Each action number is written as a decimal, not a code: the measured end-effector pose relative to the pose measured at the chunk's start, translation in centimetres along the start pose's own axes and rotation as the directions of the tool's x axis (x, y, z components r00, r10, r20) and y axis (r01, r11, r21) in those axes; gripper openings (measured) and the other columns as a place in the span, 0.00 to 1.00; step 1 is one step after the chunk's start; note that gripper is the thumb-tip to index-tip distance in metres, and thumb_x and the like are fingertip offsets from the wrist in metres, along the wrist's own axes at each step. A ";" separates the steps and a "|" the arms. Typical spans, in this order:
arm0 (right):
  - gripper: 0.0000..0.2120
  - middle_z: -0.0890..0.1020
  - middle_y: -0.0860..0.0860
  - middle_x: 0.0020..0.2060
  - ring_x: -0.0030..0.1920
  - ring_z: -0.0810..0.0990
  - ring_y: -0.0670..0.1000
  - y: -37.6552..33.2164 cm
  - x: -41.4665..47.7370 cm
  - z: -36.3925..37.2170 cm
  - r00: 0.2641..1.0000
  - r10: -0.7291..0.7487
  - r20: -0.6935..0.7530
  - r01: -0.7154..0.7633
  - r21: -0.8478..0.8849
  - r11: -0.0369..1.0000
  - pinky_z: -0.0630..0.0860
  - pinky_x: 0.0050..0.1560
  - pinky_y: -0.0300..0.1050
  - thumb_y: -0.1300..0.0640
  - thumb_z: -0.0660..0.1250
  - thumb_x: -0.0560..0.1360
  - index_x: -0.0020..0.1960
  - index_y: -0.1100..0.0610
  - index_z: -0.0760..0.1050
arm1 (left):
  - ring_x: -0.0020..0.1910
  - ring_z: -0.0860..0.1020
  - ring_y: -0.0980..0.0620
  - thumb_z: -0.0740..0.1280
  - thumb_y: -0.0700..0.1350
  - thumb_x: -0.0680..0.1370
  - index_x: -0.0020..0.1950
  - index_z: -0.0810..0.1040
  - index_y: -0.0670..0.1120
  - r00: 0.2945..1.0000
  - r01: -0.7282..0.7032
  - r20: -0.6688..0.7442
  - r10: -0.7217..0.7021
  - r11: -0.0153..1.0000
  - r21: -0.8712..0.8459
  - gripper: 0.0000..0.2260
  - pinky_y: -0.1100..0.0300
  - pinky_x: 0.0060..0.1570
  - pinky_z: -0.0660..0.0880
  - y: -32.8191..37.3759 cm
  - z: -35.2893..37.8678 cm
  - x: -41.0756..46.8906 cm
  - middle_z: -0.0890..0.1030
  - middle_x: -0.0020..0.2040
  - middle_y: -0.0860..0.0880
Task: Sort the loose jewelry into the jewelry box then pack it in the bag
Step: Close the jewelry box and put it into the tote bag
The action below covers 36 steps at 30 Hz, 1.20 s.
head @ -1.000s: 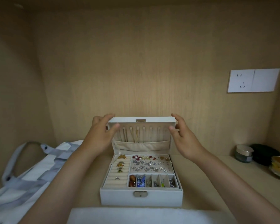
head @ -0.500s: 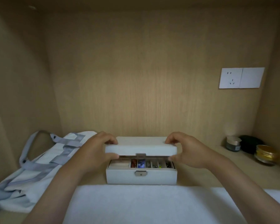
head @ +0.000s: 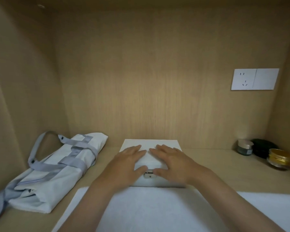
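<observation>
The white jewelry box (head: 150, 144) stands in the middle of the wooden shelf with its lid down. Its metal clasp (head: 149, 175) shows on the front face between my thumbs. My left hand (head: 127, 163) lies flat on the left half of the lid, fingers straight, thumb down on the front edge. My right hand (head: 172, 162) rests the same way on the right half. The jewelry inside is hidden. The folded white bag with grey straps (head: 57, 171) lies on the shelf to the left of the box.
A white cloth (head: 157, 208) covers the shelf in front of the box. At the far right stand a small silver-lidded jar (head: 244, 147), a black round case (head: 263, 148) and a gold-lidded jar (head: 279, 159). A wall socket (head: 254, 79) sits on the back panel.
The lid went from upright to fully down on the box. My hands moved from gripping the lid's sides to lying flat on its top.
</observation>
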State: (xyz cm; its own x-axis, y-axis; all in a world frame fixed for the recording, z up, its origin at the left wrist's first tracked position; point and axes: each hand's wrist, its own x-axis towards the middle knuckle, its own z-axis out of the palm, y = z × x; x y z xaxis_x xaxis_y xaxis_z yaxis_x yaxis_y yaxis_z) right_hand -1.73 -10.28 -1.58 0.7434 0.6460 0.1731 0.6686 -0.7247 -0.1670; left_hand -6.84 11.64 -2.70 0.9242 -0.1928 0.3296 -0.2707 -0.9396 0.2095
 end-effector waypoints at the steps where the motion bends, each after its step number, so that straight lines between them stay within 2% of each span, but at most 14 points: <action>1: 0.35 0.50 0.49 0.81 0.81 0.47 0.48 0.0 0.1 0.5 1.000 -0.008 -0.008 0.008 -0.064 0.998 0.47 0.79 0.49 0.36 0.58 0.80 0.81 0.43 0.48 | 0.79 0.52 0.57 0.53 0.68 0.78 0.80 0.57 0.58 1.000 0.003 0.020 -0.003 0.999 0.044 0.31 0.60 0.76 0.48 0.1 0.4 -0.1 0.54 0.80 0.57; 4: 0.35 0.50 0.50 0.82 0.81 0.48 0.50 0.1 0.0 1.1 0.999 -0.019 -0.032 0.013 -0.159 0.987 0.47 0.79 0.51 0.34 0.54 0.80 0.82 0.45 0.46 | 0.80 0.49 0.56 0.38 0.76 0.71 0.80 0.51 0.58 1.000 0.002 0.015 -0.004 0.993 0.120 0.41 0.58 0.77 0.44 0.1 1.2 -0.4 0.51 0.81 0.56; 6: 0.36 0.49 0.50 0.82 0.81 0.48 0.51 0.1 -0.1 1.2 0.999 -0.025 -0.022 0.021 -0.168 0.986 0.47 0.78 0.52 0.33 0.54 0.80 0.82 0.45 0.45 | 0.80 0.47 0.55 0.36 0.74 0.69 0.81 0.49 0.57 1.000 -0.007 0.008 0.005 0.990 0.139 0.42 0.57 0.77 0.43 0.1 1.4 -0.5 0.50 0.81 0.56; 9: 0.36 0.49 0.50 0.82 0.81 0.48 0.51 -0.1 -0.2 1.2 0.999 -0.023 -0.028 0.017 -0.176 0.984 0.47 0.78 0.53 0.34 0.55 0.80 0.82 0.45 0.46 | 0.80 0.48 0.55 0.38 0.75 0.68 0.81 0.50 0.57 1.000 -0.007 0.020 0.005 0.993 0.114 0.44 0.58 0.76 0.42 0.2 1.0 -0.6 0.50 0.81 0.56; 12: 0.38 0.50 0.50 0.81 0.81 0.49 0.51 -0.2 -0.3 0.9 0.999 -0.017 -0.027 0.012 -0.177 0.984 0.48 0.78 0.52 0.34 0.59 0.79 0.81 0.45 0.47 | 0.80 0.50 0.54 0.39 0.78 0.66 0.79 0.53 0.62 0.999 0.039 0.003 -0.039 0.992 0.120 0.44 0.55 0.78 0.45 -0.1 0.9 -0.6 0.54 0.81 0.56; 14: 0.39 0.51 0.49 0.81 0.80 0.50 0.50 0.0 -0.4 0.7 0.999 -0.024 -0.021 0.020 -0.177 0.984 0.49 0.77 0.51 0.35 0.62 0.77 0.81 0.44 0.48 | 0.80 0.51 0.52 0.48 0.77 0.70 0.78 0.55 0.65 0.995 0.095 -0.013 -0.094 0.988 0.125 0.38 0.53 0.78 0.47 -0.3 1.0 -0.6 0.55 0.80 0.56; 16: 0.39 0.53 0.49 0.81 0.80 0.51 0.50 0.5 -0.2 0.7 0.999 -0.036 -0.024 0.032 -0.157 0.987 0.50 0.78 0.50 0.36 0.65 0.77 0.81 0.44 0.50 | 0.80 0.51 0.52 0.57 0.73 0.73 0.78 0.56 0.65 0.992 0.128 0.010 -0.129 0.988 0.081 0.35 0.55 0.77 0.49 -0.3 1.0 -0.3 0.55 0.80 0.57; 18: 0.39 0.53 0.48 0.81 0.80 0.51 0.49 1.4 -0.2 0.6 1.000 -0.021 -0.016 0.019 -0.131 0.991 0.49 0.78 0.50 0.37 0.66 0.76 0.81 0.42 0.51 | 0.79 0.51 0.53 0.60 0.72 0.73 0.78 0.57 0.63 0.991 0.126 0.032 -0.128 0.990 0.065 0.35 0.56 0.76 0.50 0.1 1.0 0.5 0.56 0.80 0.57; 24: 0.40 0.53 0.45 0.81 0.80 0.51 0.46 6.1 -2.3 -1.2 0.996 0.090 0.001 -0.090 -0.093 0.992 0.49 0.79 0.49 0.38 0.69 0.74 0.80 0.39 0.53 | 0.79 0.53 0.51 0.62 0.71 0.74 0.79 0.58 0.60 0.996 0.052 0.071 -0.057 0.996 0.075 0.36 0.55 0.77 0.51 4.5 2.5 4.1 0.57 0.80 0.55; 29: 0.40 0.56 0.42 0.80 0.79 0.54 0.44 11.9 -5.4 -3.2 0.979 0.201 -0.024 -0.203 -0.084 0.976 0.52 0.77 0.48 0.39 0.72 0.72 0.78 0.37 0.56 | 0.77 0.56 0.50 0.60 0.68 0.76 0.78 0.58 0.60 0.998 -0.038 0.055 0.034 0.996 0.084 0.32 0.53 0.75 0.53 9.4 5.1 8.0 0.59 0.79 0.54; 36: 0.38 0.56 0.41 0.80 0.79 0.54 0.46 16.9 -9.5 -5.8 0.944 0.331 -0.012 -0.331 -0.083 0.940 0.54 0.77 0.48 0.42 0.71 0.74 0.79 0.38 0.56 | 0.77 0.55 0.49 0.58 0.66 0.78 0.79 0.58 0.60 0.994 -0.106 0.042 0.104 0.993 0.047 0.30 0.51 0.75 0.52 15.7 8.7 12.6 0.59 0.80 0.53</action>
State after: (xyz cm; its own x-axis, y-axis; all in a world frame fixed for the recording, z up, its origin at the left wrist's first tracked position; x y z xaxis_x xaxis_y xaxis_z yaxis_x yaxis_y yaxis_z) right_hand 2.36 -30.03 -0.43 0.9226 0.3667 0.1200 0.3810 -0.9149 -0.1337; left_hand 2.85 -7.95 -3.25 0.9016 -0.3014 0.3104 -0.3542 -0.9262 0.1295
